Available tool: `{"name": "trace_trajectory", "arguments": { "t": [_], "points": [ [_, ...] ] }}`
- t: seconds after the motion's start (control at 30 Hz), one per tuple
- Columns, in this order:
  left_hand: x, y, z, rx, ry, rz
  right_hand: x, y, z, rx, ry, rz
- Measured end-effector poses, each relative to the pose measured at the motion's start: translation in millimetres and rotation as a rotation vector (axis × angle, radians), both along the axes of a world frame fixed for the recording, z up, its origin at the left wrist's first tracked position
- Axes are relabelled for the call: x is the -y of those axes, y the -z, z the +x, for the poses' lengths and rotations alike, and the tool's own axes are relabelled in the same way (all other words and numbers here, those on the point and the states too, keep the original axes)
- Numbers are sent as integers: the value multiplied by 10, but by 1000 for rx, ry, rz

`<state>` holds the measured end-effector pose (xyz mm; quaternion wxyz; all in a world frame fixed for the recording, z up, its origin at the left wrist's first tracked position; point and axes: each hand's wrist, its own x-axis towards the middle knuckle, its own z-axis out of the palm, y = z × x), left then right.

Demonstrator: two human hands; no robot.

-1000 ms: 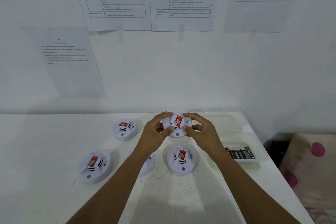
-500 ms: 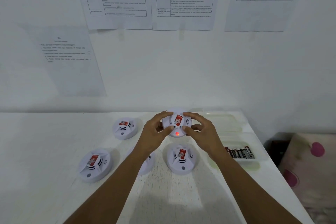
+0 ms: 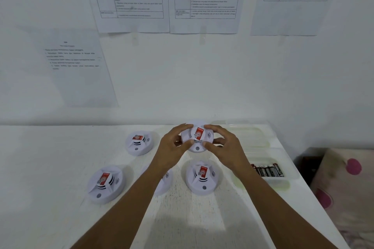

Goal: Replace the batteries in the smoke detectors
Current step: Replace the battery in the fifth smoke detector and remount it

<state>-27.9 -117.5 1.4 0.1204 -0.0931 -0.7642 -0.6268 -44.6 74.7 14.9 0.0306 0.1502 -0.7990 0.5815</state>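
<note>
A round white smoke detector (image 3: 197, 137) with a red label is held above the far middle of the white table (image 3: 50, 168). My left hand (image 3: 172, 147) grips its left rim and my right hand (image 3: 224, 145) grips its right rim, thumbs on its front. Its small indicator is dark. Other detectors lie face up: one at far left (image 3: 138, 142), one at near left (image 3: 105, 182), one in front (image 3: 202, 177), and one (image 3: 165, 181) mostly hidden under my left forearm. Several dark batteries (image 3: 268, 170) lie in a clear tray (image 3: 287, 170) to the right.
A second clear tray (image 3: 249, 135) sits at the far right of the table. Printed sheets hang on the white wall behind. A cushion with pink dots (image 3: 348, 188) stands past the table's right edge.
The held detector's indicator lit red half a second ago and is dark now. Both hands keep the same hold in the same place.
</note>
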Motion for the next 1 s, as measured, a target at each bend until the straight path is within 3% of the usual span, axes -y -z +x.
{"name": "trace_trajectory", "arguments": {
  "t": [1.0],
  "points": [
    [17, 19, -81, 3, 19, 12, -6, -11, -65, -46, 21, 54]
  ]
}}
